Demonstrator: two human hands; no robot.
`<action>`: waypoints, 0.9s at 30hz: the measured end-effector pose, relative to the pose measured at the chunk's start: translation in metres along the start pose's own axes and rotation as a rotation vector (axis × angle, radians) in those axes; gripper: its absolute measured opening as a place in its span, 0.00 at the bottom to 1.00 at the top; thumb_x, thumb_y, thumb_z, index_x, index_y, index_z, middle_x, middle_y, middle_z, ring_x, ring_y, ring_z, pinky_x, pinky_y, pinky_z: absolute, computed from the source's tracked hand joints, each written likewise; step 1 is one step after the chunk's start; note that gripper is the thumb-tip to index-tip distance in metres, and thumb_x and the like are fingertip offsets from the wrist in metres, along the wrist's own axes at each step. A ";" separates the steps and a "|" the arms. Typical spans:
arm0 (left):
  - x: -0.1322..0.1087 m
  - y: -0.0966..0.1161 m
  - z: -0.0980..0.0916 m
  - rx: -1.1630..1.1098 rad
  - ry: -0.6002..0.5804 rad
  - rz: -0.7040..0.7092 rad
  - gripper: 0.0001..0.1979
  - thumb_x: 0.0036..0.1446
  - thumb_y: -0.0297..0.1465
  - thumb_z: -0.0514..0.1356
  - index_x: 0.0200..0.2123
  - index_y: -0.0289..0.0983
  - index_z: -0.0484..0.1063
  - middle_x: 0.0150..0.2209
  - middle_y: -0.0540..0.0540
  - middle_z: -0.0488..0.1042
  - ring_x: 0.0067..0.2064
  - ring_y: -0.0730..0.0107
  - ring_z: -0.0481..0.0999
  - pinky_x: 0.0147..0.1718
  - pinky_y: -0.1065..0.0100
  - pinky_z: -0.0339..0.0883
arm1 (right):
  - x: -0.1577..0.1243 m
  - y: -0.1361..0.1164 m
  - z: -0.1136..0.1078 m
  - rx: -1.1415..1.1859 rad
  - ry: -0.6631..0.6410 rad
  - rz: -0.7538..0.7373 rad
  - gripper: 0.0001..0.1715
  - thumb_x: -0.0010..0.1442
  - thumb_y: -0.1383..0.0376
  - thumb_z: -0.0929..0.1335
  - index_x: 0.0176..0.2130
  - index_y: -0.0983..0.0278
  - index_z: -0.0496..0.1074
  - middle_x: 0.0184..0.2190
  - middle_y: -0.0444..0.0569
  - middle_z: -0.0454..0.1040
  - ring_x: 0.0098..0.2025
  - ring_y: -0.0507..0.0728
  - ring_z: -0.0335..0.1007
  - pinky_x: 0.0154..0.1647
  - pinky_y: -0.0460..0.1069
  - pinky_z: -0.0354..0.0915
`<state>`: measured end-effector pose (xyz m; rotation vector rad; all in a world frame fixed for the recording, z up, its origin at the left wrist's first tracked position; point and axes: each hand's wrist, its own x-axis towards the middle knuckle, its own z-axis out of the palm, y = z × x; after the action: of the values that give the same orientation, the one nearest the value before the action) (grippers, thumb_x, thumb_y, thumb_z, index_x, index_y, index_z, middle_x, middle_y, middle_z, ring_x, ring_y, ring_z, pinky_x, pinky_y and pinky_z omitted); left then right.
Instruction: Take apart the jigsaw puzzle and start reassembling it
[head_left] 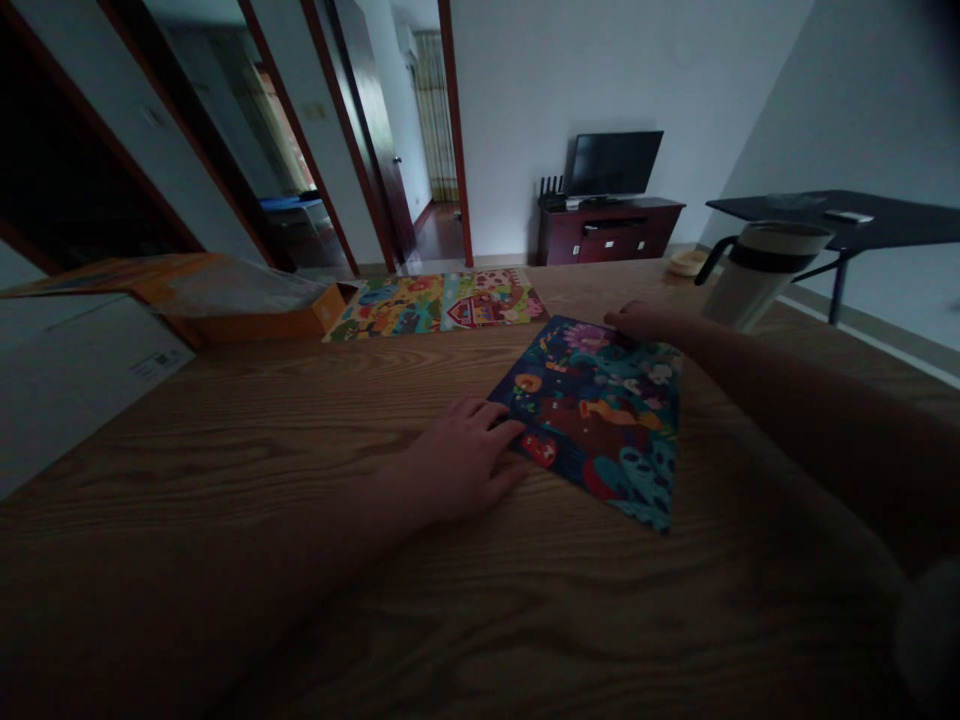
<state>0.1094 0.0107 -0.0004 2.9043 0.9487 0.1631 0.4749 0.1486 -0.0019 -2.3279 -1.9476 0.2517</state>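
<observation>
A dark blue jigsaw board [600,415] with bright animals and flowers lies on the wooden table [300,420], turned at an angle. My left hand [465,462] rests flat on the table, fingers stretched out and touching the board's near left edge. My right hand [646,322] reaches across to the board's far corner, fingers laid on it; the arm crosses the board's right side.
Two more picture boards [439,302] lie side by side further back. An orange box [225,300] and a white box [67,380] stand at the left. A white mug with a dark handle [757,270] stands beside my right hand. Behind are doorways, a TV stand and a black table.
</observation>
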 end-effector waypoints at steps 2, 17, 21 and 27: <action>-0.035 0.012 -0.007 0.006 0.033 0.024 0.26 0.66 0.47 0.58 0.62 0.41 0.71 0.63 0.38 0.70 0.65 0.44 0.67 0.65 0.41 0.56 | -0.031 -0.019 0.001 -0.061 -0.136 -0.041 0.29 0.71 0.54 0.60 0.41 0.70 0.82 0.44 0.66 0.80 0.46 0.68 0.77 0.48 0.56 0.68; -0.306 0.065 0.030 0.291 0.345 0.210 0.28 0.64 0.20 0.52 0.63 0.43 0.70 0.61 0.45 0.75 0.67 0.58 0.68 0.66 0.54 0.62 | -0.263 -0.117 0.022 0.327 -0.305 -0.353 0.24 0.65 0.49 0.65 0.34 0.62 0.82 0.36 0.55 0.82 0.35 0.63 0.77 0.36 0.54 0.69; -0.321 0.062 0.030 0.318 0.402 0.187 0.26 0.65 0.18 0.50 0.61 0.41 0.73 0.58 0.46 0.78 0.64 0.60 0.71 0.63 0.56 0.66 | -0.288 -0.102 0.027 0.436 -0.226 -0.497 0.24 0.65 0.47 0.66 0.41 0.61 0.81 0.41 0.55 0.82 0.39 0.63 0.78 0.39 0.55 0.71; -0.310 0.062 0.035 0.328 0.431 0.205 0.22 0.66 0.20 0.52 0.59 0.38 0.74 0.58 0.44 0.78 0.63 0.57 0.72 0.61 0.55 0.68 | -0.330 -0.059 0.035 0.298 -0.034 -0.737 0.25 0.65 0.52 0.68 0.58 0.54 0.76 0.60 0.52 0.74 0.58 0.67 0.72 0.60 0.62 0.69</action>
<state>-0.0989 -0.2243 -0.0512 3.3462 0.7817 0.7394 0.3551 -0.1667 -0.0047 -1.3222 -2.4142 0.4652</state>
